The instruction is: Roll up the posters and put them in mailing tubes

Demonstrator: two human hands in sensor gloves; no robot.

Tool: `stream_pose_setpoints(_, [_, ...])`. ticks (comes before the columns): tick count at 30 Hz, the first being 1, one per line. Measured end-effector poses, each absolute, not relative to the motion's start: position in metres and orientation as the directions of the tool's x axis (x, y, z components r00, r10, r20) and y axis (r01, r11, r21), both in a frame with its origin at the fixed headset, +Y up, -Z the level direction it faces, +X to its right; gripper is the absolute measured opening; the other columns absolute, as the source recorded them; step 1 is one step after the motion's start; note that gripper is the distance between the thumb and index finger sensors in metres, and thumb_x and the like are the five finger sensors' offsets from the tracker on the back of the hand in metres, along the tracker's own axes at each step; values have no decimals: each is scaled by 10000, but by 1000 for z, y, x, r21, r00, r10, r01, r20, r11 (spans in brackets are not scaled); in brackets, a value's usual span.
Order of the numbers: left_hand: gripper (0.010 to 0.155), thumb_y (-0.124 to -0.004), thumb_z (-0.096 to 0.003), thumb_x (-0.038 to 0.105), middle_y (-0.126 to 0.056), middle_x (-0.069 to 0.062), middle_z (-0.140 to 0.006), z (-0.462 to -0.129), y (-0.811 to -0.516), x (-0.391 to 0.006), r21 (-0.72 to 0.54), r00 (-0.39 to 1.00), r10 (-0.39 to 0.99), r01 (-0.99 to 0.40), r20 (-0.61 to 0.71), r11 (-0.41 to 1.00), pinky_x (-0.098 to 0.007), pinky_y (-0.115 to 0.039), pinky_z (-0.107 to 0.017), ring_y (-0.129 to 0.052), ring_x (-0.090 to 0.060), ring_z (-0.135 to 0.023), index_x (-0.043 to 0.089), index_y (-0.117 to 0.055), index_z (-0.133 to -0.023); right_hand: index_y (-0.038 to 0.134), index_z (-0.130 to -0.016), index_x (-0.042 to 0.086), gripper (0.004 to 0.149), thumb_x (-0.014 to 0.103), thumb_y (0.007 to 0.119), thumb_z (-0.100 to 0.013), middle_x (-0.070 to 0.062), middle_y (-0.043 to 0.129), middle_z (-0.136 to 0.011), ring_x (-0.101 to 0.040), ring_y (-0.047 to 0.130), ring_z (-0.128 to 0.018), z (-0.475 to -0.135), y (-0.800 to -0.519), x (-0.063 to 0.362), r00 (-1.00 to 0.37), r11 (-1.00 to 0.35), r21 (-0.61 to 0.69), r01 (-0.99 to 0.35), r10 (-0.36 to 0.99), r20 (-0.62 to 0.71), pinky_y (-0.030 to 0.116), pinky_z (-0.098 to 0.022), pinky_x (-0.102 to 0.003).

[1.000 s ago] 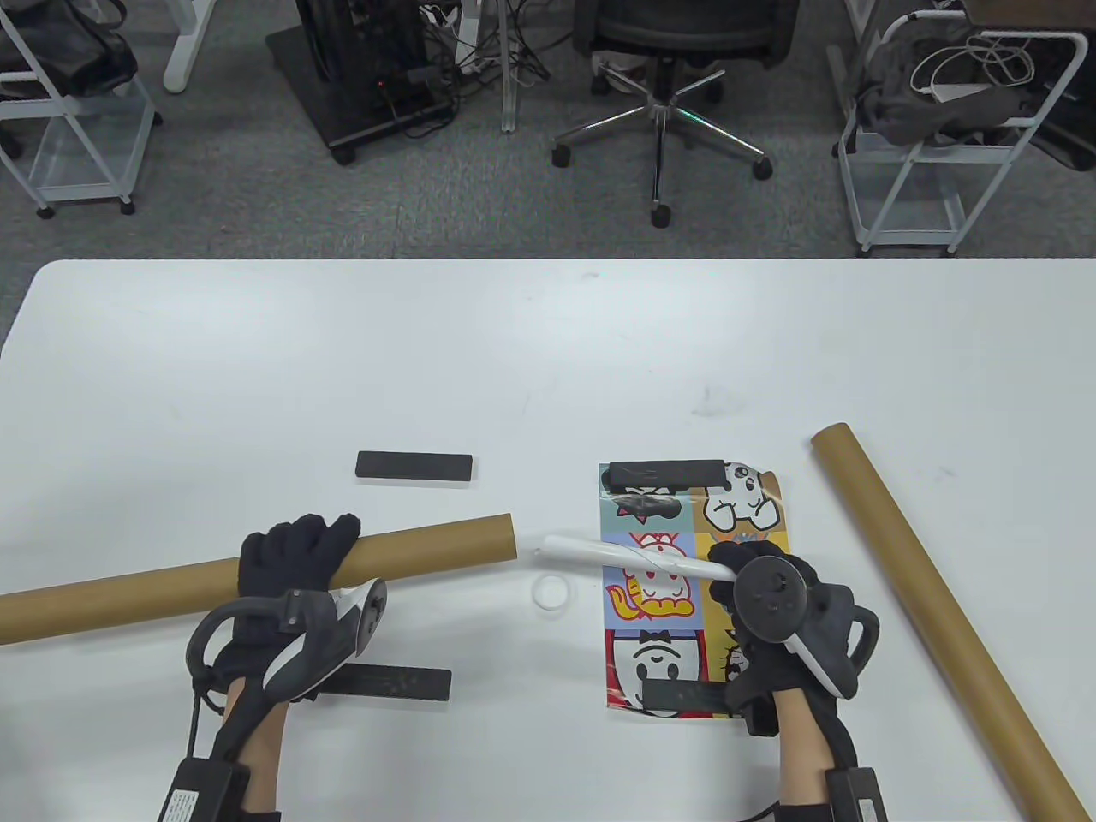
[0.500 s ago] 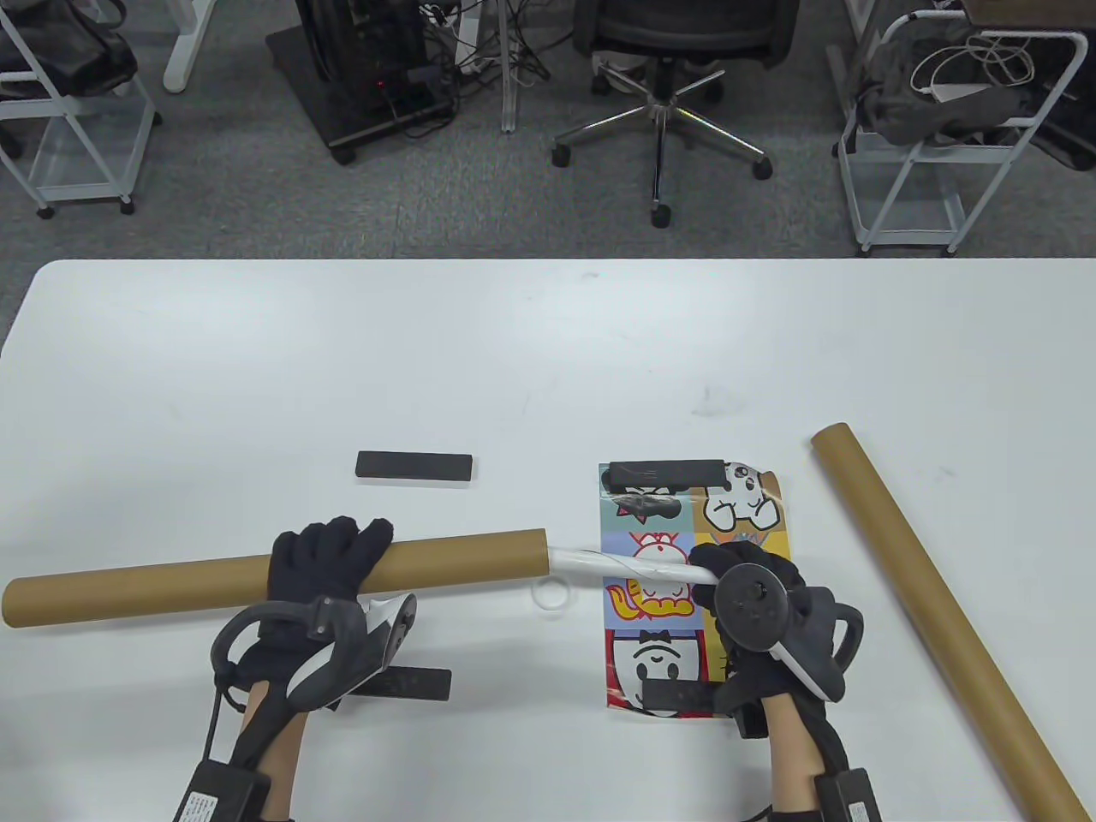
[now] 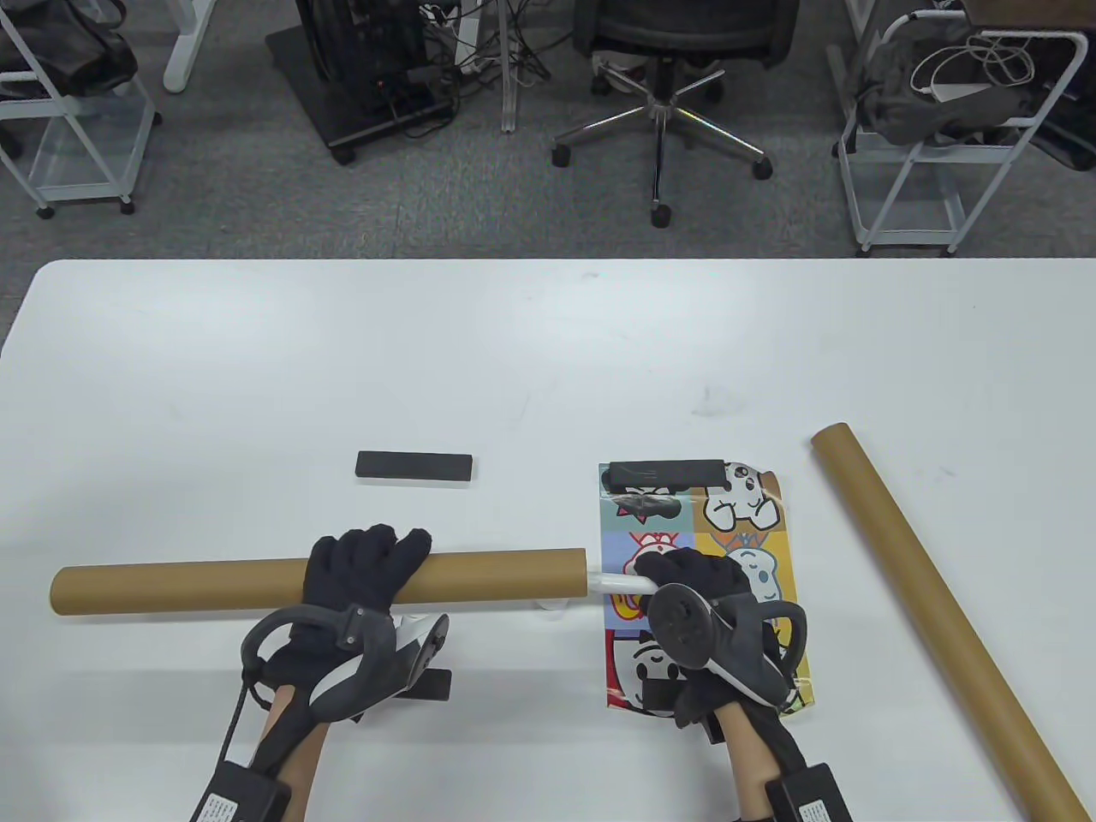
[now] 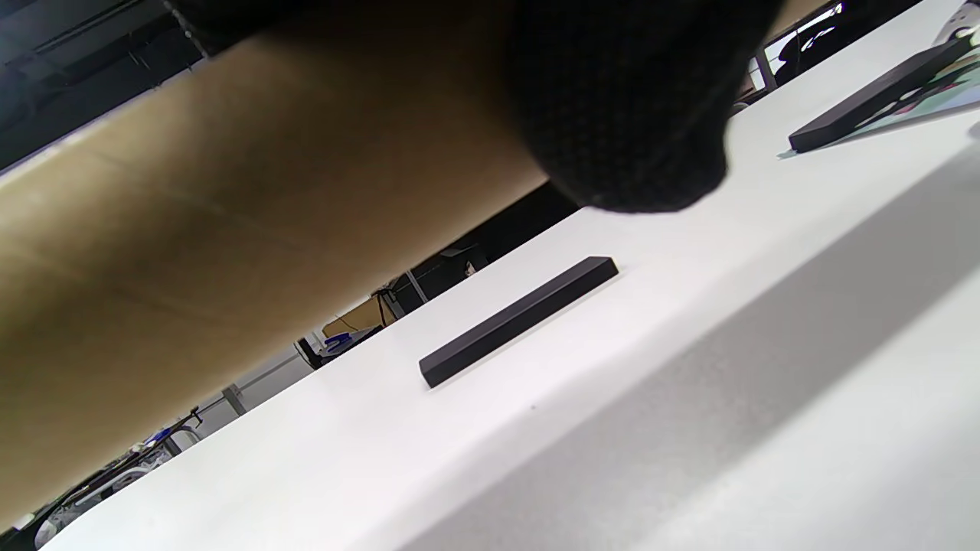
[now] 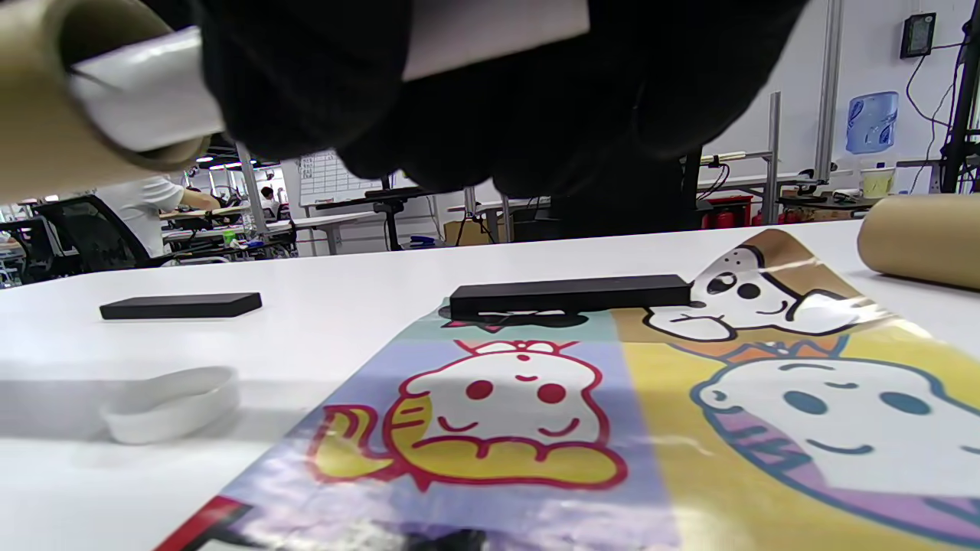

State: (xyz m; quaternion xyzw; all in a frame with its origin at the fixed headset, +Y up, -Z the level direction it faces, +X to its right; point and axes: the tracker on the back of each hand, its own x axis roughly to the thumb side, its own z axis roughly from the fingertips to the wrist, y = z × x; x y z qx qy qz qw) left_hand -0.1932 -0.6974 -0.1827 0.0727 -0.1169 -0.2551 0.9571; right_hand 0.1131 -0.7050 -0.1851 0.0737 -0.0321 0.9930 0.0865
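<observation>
My left hand grips a brown mailing tube held level above the table; it fills the left wrist view. My right hand grips a rolled white poster. Its left end sits inside the tube's open right mouth; only a short stretch shows between tube and hand. A flat colourful cartoon poster lies under my right hand, pinned by black bar weights at top and bottom. It also shows in the right wrist view.
A second brown tube lies diagonally at the right. A black bar weight lies mid-table, another under my left wrist. A white plastic end cap lies on the table below the tube mouth. Chairs and carts stand beyond the far edge.
My left hand has slid the tube rightwards over the rolled poster while my right hand moved left. Much of the roll has gone inside the tube, and the end cap is now mostly hidden under it.
</observation>
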Motion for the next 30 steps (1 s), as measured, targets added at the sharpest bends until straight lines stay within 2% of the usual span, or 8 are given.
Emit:
stream_pose_setpoints(2, [910, -856, -394, 382, -589, 76, -1153, -183, -697, -193, 198, 845, -501, 467, 186, 862, -463, -696, -830, -776, -196, -1045, 407, -296, -1111, 672, -983, 207, 603, 368, 773, -411, -100, 770, -989, -404, 814, -864, -184, -704, 115, -956, -970, -41, -239, 228, 183, 652, -673, -647])
stream_pose_setpoints(5, [910, -856, -394, 382, -591, 71, -1152, -184, -699, -196, 192, 847, -500, 468, 180, 863, -464, -697, -829, -778, -199, -1044, 402, -298, -1113, 573, -1053, 144, 725, 421, 755, -409, -171, 666, -1071, -477, 714, -933, -184, -702, 126, -874, -889, -16, -458, 448, 187, 608, -677, -678])
stream_pose_setpoints(6, [912, -857, -394, 381, -592, 70, -1152, -184, -699, -197, 192, 847, -502, 471, 175, 861, -466, -697, -828, -777, -201, -1044, 399, -298, -1114, 532, -1075, 117, 753, 433, 737, -423, -204, 617, -1099, -503, 673, -954, -185, -701, 133, -815, -826, -12, -563, 553, 173, 585, -681, -687])
stream_pose_setpoints(9, [911, -857, -394, 381, -596, 66, -1151, -185, -697, -200, 188, 851, -500, 470, 163, 862, -469, -700, -824, -780, -208, -1041, 394, -299, -1115, 418, -1114, 47, 794, 438, 666, -469, -287, 494, -1146, -565, 561, -992, -185, -701, 148, -656, -657, -40, -753, 744, 128, 514, -681, -717])
stream_pose_setpoints(12, [911, -856, -396, 380, -598, 54, -1152, -186, -697, -202, 185, 857, -492, 465, 154, 866, -474, -702, -822, -786, -213, -1036, 382, -304, -1120, 371, -1116, -24, 804, 410, 629, -491, -345, 447, -1148, -607, 513, -993, -184, -702, 158, -529, -523, -107, -846, 848, 34, 476, -676, -734])
stream_pose_setpoints(18, [910, -856, -397, 380, -604, 45, -1150, -186, -696, -202, 181, 859, -490, 464, 149, 867, -477, -705, -818, -788, -221, -1033, 374, -308, -1123, 304, -1107, -92, 842, 413, 601, -503, -418, 372, -1138, -646, 465, -986, -185, -707, 158, -474, -473, -66, -879, 881, 3, 460, -666, -741])
stream_pose_setpoints(24, [912, -857, -398, 382, -608, 40, -1150, -187, -698, -202, 182, 856, -495, 468, 148, 865, -479, -707, -815, -791, -224, -1030, 366, -309, -1127, 278, -1103, -97, 861, 423, 608, -501, -427, 357, -1132, -639, 460, -987, -184, -710, 131, -456, -462, 77, -884, 886, 84, 469, -667, -731])
stream_pose_setpoints(30, [911, -856, -400, 384, -611, 32, -1149, -186, -698, -202, 183, 863, -483, 455, 151, 871, -480, -711, -811, -798, -229, -1025, 355, -315, -1131, 294, -1105, -85, 846, 419, 609, -503, -409, 398, -1136, -626, 493, -986, -182, -709, 108, -318, -341, 192, -920, 938, 139, 490, -666, -723])
